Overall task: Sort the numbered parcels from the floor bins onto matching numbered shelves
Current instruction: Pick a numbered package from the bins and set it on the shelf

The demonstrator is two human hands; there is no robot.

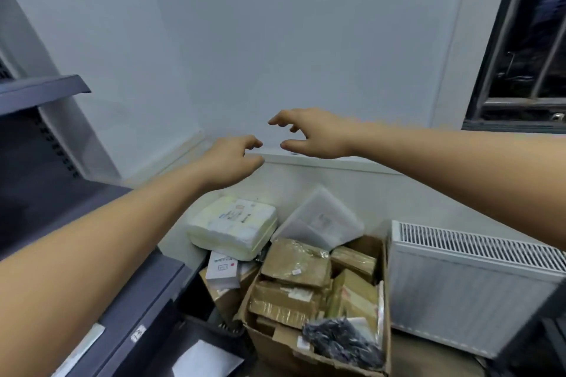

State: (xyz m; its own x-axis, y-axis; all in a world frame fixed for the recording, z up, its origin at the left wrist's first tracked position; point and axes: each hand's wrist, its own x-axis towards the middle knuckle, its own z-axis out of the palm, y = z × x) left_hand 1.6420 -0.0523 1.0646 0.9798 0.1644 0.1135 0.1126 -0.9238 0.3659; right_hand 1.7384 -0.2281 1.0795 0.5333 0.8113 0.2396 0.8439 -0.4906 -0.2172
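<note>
Head view is showing both bare arms reaching forward over the floor bins, with nothing in either hand. Left hand (232, 159) is hovering with fingers loosely curled and relaxed, holding nothing. Right hand (312, 135) is hanging just beside it, fingers spread and bent, thumb apart from them, also holding nothing; the two hands are near each other but not touching. Below the left hand a white parcel (232, 228) is lying on top of the pile, tilted. Beside it, below the right hand, a clear bag (321, 220) is leaning against the wall. Under both, a carton (337, 364) is holding brown taped parcels (297, 263) and a dark bag (343, 343). A radiator (465, 288) is standing below the right forearm. Grey shelves (39, 92) are sitting off to the left of the left arm; a small label (138, 333) on a lower shelf edge is perhaps a number, too blurred to read.
</note>
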